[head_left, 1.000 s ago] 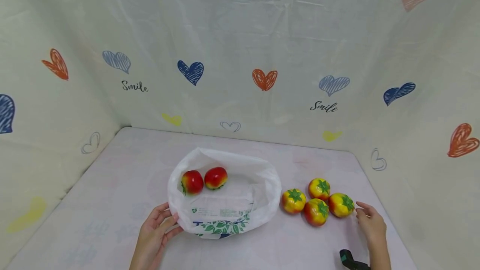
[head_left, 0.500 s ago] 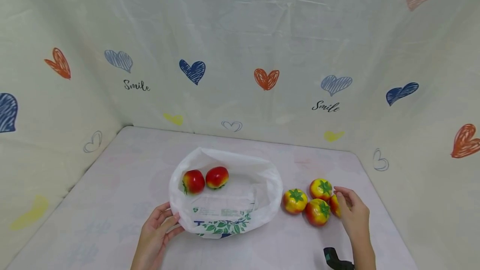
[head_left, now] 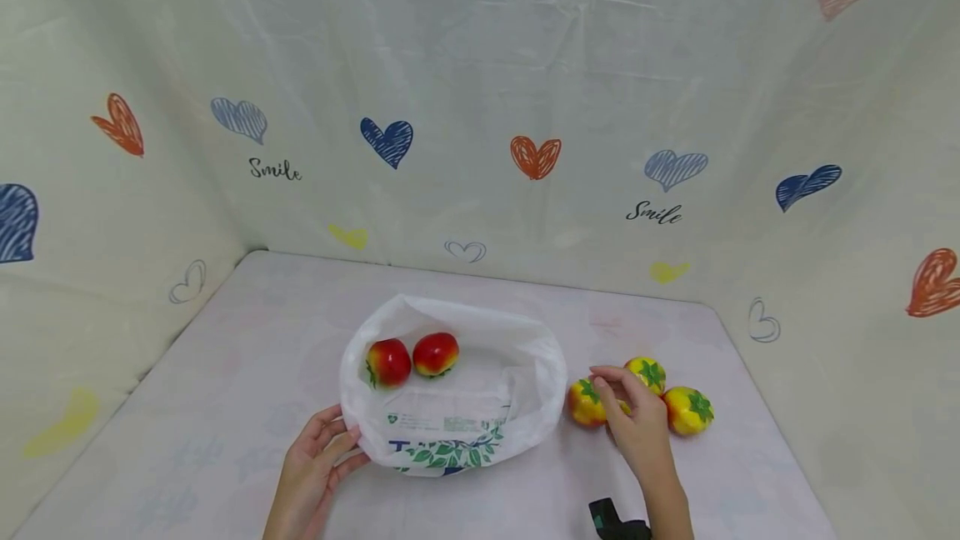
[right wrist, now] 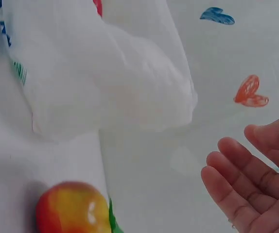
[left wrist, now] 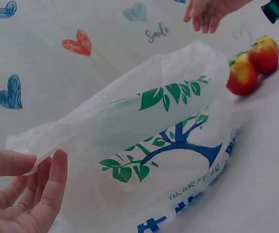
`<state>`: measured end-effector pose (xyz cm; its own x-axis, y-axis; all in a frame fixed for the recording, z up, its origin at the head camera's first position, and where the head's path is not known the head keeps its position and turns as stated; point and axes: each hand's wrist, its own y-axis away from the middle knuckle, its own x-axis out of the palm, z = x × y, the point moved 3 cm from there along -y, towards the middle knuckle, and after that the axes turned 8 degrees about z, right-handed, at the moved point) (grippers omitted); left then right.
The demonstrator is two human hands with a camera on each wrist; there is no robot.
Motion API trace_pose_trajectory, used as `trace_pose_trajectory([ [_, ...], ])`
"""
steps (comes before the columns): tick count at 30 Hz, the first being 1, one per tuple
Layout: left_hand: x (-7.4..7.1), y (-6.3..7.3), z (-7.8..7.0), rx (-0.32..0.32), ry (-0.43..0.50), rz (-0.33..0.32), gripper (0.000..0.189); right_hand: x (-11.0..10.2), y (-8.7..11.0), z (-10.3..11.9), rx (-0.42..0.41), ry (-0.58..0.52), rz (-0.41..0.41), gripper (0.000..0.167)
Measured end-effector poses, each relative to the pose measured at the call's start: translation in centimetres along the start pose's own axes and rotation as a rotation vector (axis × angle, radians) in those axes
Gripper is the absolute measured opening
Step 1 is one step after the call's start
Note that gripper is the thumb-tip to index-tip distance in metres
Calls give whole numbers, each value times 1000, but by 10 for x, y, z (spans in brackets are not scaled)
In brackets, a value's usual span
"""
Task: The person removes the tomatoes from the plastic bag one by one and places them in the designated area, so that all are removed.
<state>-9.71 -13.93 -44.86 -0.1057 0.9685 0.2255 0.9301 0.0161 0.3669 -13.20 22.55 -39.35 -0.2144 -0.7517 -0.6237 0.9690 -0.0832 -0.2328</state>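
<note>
A white plastic bag [head_left: 517,432] with a green-leaf print lies with its mouth open on the table. Inside it, at the left, sit two glossy red fruits [head_left: 388,362] with yellow-green ends. The left hand [head_left: 311,465] pinches the bag's near-left rim between thumb and fingers, also plain in the left wrist view. To the right of the bag stands a cluster of several red-and-yellow fruits [head_left: 688,411] with green star-shaped leaf caps. The right hand [head_left: 641,427] is over this cluster, mostly covering one fruit. In the right wrist view its loosely bent fingers [right wrist: 232,189] hold nothing.
A pale cloth printed with hearts [head_left: 536,158] and the word Smile hangs behind and beside the white table [head_left: 247,373]. A dark device [head_left: 617,521] sits at the right wrist. The leftmost loose fruit [head_left: 585,403] is close beside the bag's right side.
The right hand has moved left across the loose fruits, from their right end to near the bag. The left hand keeps its hold on the bag rim.
</note>
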Motion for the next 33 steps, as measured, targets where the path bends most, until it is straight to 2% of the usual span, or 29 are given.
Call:
trace_pose_trajectory([
  [5,0,0,1,-14,-4,-12,52,23,1,16,-70,-67,39,13],
  [11,2,0,1,-2,5,-5,49,48,1,31,-171,-131,57,15],
  [17,1,1,0,-2,4,-9,50,67,-1,43,-214,-150,105,15],
  [24,0,1,1,-14,-6,-13,54,85,-9,55,-210,-162,231,18],
  [33,-1,2,1,-6,-9,-9,53,99,-24,76,-218,-121,465,28],
])
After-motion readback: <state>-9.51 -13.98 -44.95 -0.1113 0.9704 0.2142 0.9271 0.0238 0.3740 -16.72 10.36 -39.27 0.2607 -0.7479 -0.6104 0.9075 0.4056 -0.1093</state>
